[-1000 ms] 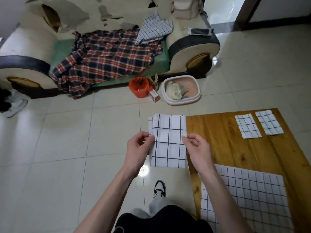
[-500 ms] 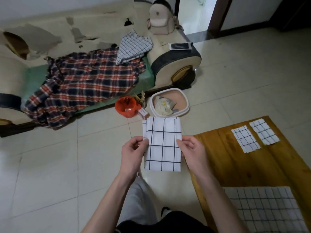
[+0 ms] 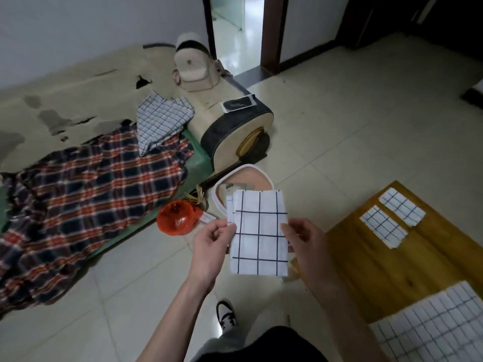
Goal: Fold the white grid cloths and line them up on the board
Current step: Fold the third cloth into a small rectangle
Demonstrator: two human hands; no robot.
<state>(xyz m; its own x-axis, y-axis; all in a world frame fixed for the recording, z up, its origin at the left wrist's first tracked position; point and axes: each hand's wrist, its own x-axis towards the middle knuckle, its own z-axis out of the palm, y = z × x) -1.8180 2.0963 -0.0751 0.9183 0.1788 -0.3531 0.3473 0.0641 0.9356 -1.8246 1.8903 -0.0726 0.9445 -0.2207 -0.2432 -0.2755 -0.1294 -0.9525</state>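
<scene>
Folded grid cloth (image 3: 258, 233) held upright in mid-air over the tiled floor (image 3: 339, 131), left of the board (image 3: 407, 270), not yet above it. Left hand (image 3: 211, 246) pinching the left edge, fingers curled; right hand (image 3: 303, 244) pinching the right edge likewise. Layers at the upper left corner already staggered (loose, not flush). Risk, as judged: fold springing open if either pinch slackens in transit, cloth limp and unsupported below. Two folded cloths (image 3: 392, 220) lying side by side at the far end of the board; careless set-down likely to nudge them or leave the row crooked. Unfolded cloth (image 3: 433, 327) spread flat on the near end.
</scene>
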